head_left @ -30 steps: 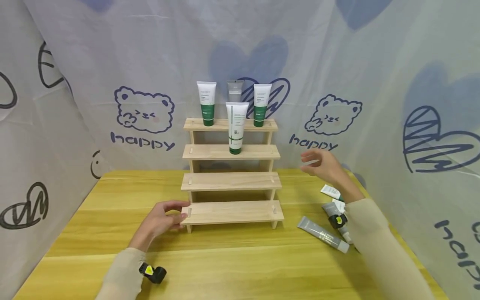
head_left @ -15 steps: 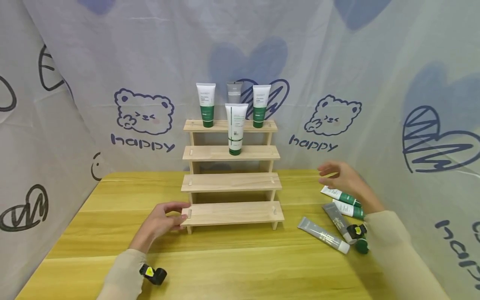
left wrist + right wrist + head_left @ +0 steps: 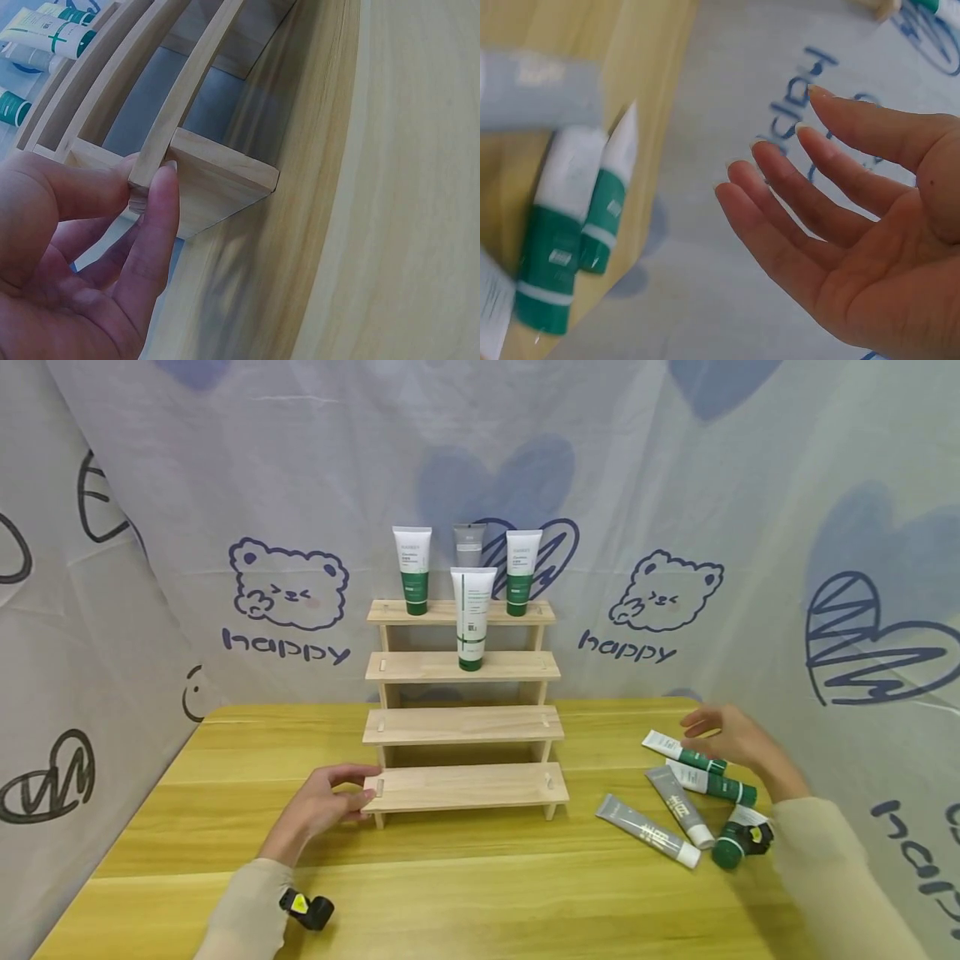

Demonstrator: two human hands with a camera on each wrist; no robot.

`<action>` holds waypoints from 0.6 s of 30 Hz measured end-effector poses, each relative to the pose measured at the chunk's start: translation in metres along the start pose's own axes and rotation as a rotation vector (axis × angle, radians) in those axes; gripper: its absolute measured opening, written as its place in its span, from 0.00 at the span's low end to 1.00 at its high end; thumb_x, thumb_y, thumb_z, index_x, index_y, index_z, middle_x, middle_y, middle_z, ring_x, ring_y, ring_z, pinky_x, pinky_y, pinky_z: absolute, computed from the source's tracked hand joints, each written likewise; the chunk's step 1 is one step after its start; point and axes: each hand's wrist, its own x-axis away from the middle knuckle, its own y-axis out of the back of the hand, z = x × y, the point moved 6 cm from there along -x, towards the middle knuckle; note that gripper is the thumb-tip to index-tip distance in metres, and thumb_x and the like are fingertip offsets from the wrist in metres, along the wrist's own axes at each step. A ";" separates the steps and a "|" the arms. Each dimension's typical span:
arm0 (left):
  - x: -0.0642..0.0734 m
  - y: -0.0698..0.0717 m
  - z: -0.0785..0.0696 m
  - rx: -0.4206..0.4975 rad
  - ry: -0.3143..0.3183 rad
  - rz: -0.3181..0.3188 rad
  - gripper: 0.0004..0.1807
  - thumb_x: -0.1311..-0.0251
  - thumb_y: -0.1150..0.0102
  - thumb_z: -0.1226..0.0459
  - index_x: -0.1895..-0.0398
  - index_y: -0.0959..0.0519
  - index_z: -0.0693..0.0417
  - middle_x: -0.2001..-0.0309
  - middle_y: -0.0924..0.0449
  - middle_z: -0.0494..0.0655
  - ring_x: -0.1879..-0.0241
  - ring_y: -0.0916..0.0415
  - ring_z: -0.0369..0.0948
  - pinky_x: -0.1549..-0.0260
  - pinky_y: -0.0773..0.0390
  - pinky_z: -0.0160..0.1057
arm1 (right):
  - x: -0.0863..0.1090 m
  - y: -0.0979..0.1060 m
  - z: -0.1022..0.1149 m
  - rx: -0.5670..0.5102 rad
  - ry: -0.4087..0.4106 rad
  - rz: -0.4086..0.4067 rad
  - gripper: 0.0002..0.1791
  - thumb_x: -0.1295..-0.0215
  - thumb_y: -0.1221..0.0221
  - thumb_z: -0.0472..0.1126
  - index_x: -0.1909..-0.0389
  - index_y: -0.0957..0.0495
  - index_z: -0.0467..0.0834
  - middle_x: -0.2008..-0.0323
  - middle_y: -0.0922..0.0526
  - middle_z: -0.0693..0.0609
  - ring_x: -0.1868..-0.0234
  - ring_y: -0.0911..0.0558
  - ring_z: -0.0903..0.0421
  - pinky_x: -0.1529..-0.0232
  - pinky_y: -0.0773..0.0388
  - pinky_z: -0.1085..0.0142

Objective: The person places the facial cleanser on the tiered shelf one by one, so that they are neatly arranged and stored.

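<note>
My left hand (image 3: 322, 802) pinches the left end of the lowest step of a wooden tiered shelf (image 3: 465, 785); in the left wrist view thumb and fingers (image 3: 154, 240) close round the board's end. My right hand (image 3: 731, 743) is over the tubes at the right, its fingers loosely bent with nothing in them. Below it lie two white-and-green tubes (image 3: 663, 744) (image 3: 712, 783). Nearer me are two grey tubes (image 3: 678, 806) (image 3: 648, 832) with white caps. Another green-capped tube (image 3: 727, 845) is partly hidden behind the right wrist's camera.
On the top step stand two white-and-green tubes (image 3: 412, 570) (image 3: 522, 572) with a grey tube (image 3: 469, 545) between them. A larger white tube (image 3: 472, 618) stands on the step below. A printed curtain (image 3: 300, 485) hangs behind and at both sides of the wooden table (image 3: 450, 893).
My right hand has moved right and down, from beside the shelf to over the lying tubes, uncovering more of them. The left hand has stayed at the lowest step.
</note>
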 end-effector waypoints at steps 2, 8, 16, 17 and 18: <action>0.000 0.000 0.000 0.002 0.002 -0.003 0.24 0.30 0.39 0.69 0.32 0.24 0.60 0.36 0.28 0.64 0.61 0.18 0.40 0.61 0.11 0.38 | 0.001 0.002 -0.011 0.021 -0.007 0.008 0.25 0.32 0.35 0.38 0.41 0.26 0.25 0.45 0.20 0.25 0.53 0.15 0.41 0.56 0.11 0.52; -0.001 0.000 0.001 0.005 0.003 -0.005 0.24 0.30 0.38 0.69 0.32 0.24 0.61 0.38 0.27 0.64 0.62 0.19 0.41 0.61 0.11 0.38 | 0.001 0.004 -0.040 0.070 -0.016 0.040 0.21 0.34 0.34 0.34 0.47 0.24 0.23 0.52 0.17 0.26 0.54 0.16 0.39 0.58 0.11 0.50; 0.000 0.001 0.000 0.011 -0.008 -0.002 0.24 0.30 0.38 0.69 0.32 0.24 0.62 0.37 0.27 0.65 0.61 0.19 0.41 0.60 0.10 0.39 | 0.003 0.002 -0.064 0.124 0.002 0.061 0.21 0.39 0.32 0.31 0.50 0.22 0.21 0.59 0.14 0.32 0.58 0.15 0.43 0.52 0.14 0.46; 0.000 0.001 0.000 0.011 -0.008 -0.003 0.24 0.30 0.38 0.69 0.32 0.24 0.62 0.37 0.27 0.65 0.61 0.19 0.41 0.60 0.10 0.39 | 0.003 0.001 -0.066 0.129 0.007 0.061 0.21 0.39 0.32 0.31 0.50 0.22 0.21 0.59 0.14 0.32 0.58 0.15 0.43 0.52 0.14 0.46; 0.001 0.001 0.000 0.012 -0.007 -0.004 0.24 0.30 0.38 0.69 0.32 0.24 0.61 0.38 0.27 0.64 0.61 0.19 0.41 0.60 0.10 0.39 | 0.003 0.001 -0.067 0.129 0.008 0.062 0.21 0.39 0.32 0.31 0.50 0.22 0.21 0.59 0.14 0.31 0.58 0.15 0.43 0.52 0.14 0.46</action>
